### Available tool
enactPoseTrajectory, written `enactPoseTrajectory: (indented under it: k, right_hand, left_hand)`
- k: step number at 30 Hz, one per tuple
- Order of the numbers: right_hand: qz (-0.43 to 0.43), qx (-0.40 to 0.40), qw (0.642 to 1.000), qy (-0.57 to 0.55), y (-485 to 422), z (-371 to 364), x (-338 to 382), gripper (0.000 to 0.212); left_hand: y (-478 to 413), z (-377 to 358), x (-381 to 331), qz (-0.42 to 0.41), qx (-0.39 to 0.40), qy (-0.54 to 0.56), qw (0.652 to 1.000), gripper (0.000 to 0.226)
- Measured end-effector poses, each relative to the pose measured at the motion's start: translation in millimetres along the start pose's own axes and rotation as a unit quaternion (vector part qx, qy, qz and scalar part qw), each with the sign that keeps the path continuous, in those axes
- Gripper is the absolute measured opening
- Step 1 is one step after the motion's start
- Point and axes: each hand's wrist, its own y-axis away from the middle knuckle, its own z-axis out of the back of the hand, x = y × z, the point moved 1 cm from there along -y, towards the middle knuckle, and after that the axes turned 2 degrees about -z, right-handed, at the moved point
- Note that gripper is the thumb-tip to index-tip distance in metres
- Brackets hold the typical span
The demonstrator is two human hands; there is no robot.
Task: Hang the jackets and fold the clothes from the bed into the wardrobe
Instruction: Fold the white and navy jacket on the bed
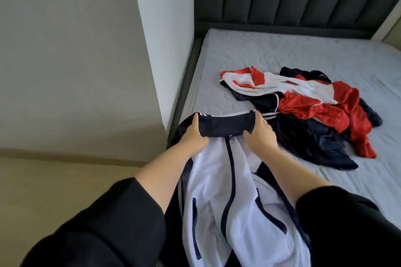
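Head view, looking down over both forearms. Landmark: the grey quilted bare mattress (282,54); every place below is given against it.

My left hand (195,134) and my right hand (258,134) each grip one end of the dark navy collar of a white zip-front track jacket with navy sleeves and trim (219,191). Fingers curl over the collar's far edge, thumbs underneath, so both hands are closed on cloth. Collar is stretched level between them, over the near left corner of the mattress. Jacket body hangs from the collar toward me, zip done up, off the near edge of the mattress.

Loose heap of red, white and navy sports clothes (303,102) lies on the mattress beyond my right hand, toward its middle. A dark navy garment (310,145) at the heap's near side sits just beside the right hand; whether it touches, I cannot tell.

Judgement: early. One jacket lifted, not yet hung. Heap is unsorted, nothing in it folded. No hanger or wardrobe in sight, so nothing can be counted as put away.
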Motion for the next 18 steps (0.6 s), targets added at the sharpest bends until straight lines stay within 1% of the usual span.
enactPoseTrajectory:
  k: [2,3,5,6,8,9,11,12,13,14,15,16,18]
  right_hand:
    - [-0.004,0.063,0.998,-0.001,24.4,-41.2,2.6,0.066]
    - [-0.004,0.095,0.995,0.011,37.8,-61.8,6.4,0.065]
    - [-0.004,0.166,0.985,0.046,63.9,-101.9,16.8,0.067]
    - [-0.021,0.210,0.976,0.052,76.7,-119.5,21.6,0.070]
    - [-0.073,0.302,0.949,0.049,98.2,-148.6,24.7,0.079]
    - [-0.091,0.333,0.937,0.052,105.9,-160.2,23.1,0.085]
    - [-0.102,0.345,0.930,0.071,114.3,-176.9,17.9,0.090]
    - [-0.103,0.338,0.932,0.082,115.2,-181.4,16.6,0.090]
    - [-0.106,0.334,0.932,0.090,114.8,-184.4,16.6,0.090]
    - [-0.109,0.334,0.931,0.096,113.8,-186.5,17.0,0.091]
    - [-0.110,0.338,0.929,0.100,112.3,-187.9,17.4,0.092]
    - [-0.109,0.342,0.928,0.101,111.3,-188.9,17.3,0.093]
    - [-0.107,0.341,0.929,0.098,110.6,-190.9,15.3,0.093]
  left_hand:
    - [4.6,-16.6,35.8,-0.005,0.006,-0.061,0.998,0.079]
    - [7.0,-22.2,53.8,0.003,-0.001,-0.096,0.995,0.076]
    - [13.4,-31.1,88.9,0.035,-0.018,-0.162,0.986,0.070]
    - [17.5,-33.7,105.5,0.058,-0.028,-0.175,0.983,0.073]
    - [25.6,-36.1,133.8,0.104,-0.047,-0.149,0.982,0.086]
    - [30.3,-36.5,146.1,0.118,-0.064,-0.125,0.983,0.092]
    - [42.3,-38.8,170.2,0.146,-0.094,-0.052,0.983,0.097]
    - [48.7,-40.0,181.7,0.168,-0.107,0.007,0.980,0.094]
    - [55.5,-40.8,191.5,0.193,-0.120,0.064,0.972,0.086]
    - [62.0,-41.5,199.4,0.214,-0.134,0.096,0.963,0.074]
    - [67.5,-40.5,203.8,0.229,-0.143,0.093,0.958,0.060]
    - [70.4,-36.8,204.7,0.233,-0.147,0.050,0.960,0.048]
    - [68.1,-25.6,200.6,0.218,-0.140,-0.108,0.960,0.032]
